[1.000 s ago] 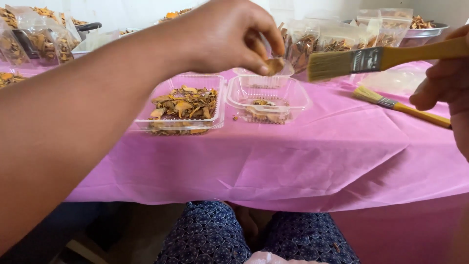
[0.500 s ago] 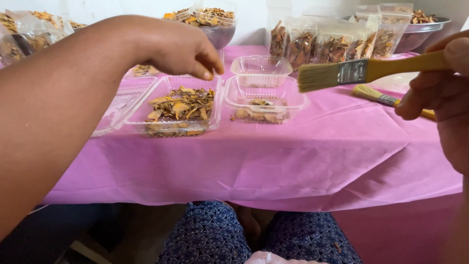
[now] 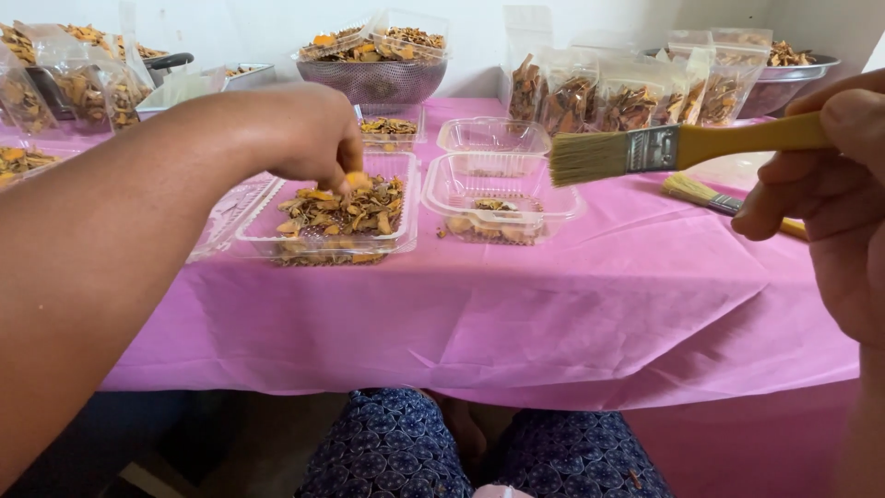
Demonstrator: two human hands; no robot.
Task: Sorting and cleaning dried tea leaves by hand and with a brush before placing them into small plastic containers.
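Observation:
My left hand (image 3: 309, 138) reaches down into a clear plastic container (image 3: 332, 242) heaped with dried orange and brown slices (image 3: 343, 208). Its fingertips pinch an orange slice (image 3: 358, 180) at the top of the heap. My right hand (image 3: 834, 175) holds a paintbrush (image 3: 678, 148) with a yellow handle and pale bristles, level above the table. The bristles hang over the right edge of a second clear container (image 3: 502, 198), which holds only a few slices.
Pink cloth (image 3: 516, 314) covers the table. A second brush (image 3: 714, 198) lies at the right. Behind stand an empty clear container (image 3: 493, 136), a metal colander (image 3: 378, 78) of slices, filled clear bags (image 3: 627, 97) and metal bowls. My patterned lap (image 3: 479, 452) is below.
My left hand has moved from above the second container, left and down into the heaped container. The brush has stayed held out level in my right hand.

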